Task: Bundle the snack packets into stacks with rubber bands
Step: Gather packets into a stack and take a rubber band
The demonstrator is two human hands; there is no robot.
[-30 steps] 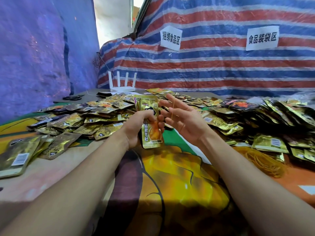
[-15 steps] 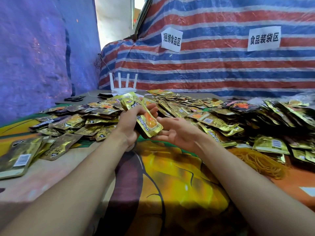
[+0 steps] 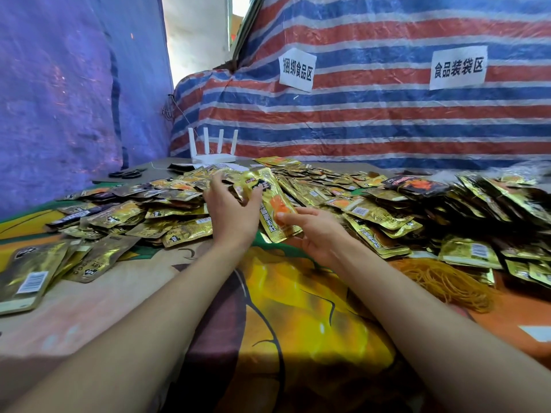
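Snack packets [image 3: 376,215] in gold foil lie in a wide loose heap across the far half of the worktop [image 3: 98,305], from the left edge to the right edge. One small stack of packets [image 3: 275,205] is lifted a little above the heap, near the middle, tilted with its lower end toward the person. The right hand [image 3: 314,232] pinches this stack at the lower end, thumb on top and fingers under it. The left hand [image 3: 231,211] is just beside it with fingers spread and rather straight over the heap, and its thumb touches the left edge of the stack. If a band is around the stack, I cannot tell. A heap of orange rubber bands [image 3: 444,281] lies at the right, near the right forearm. Behind the packets stand a white router [image 3: 213,158] and black scissors [image 3: 125,173].
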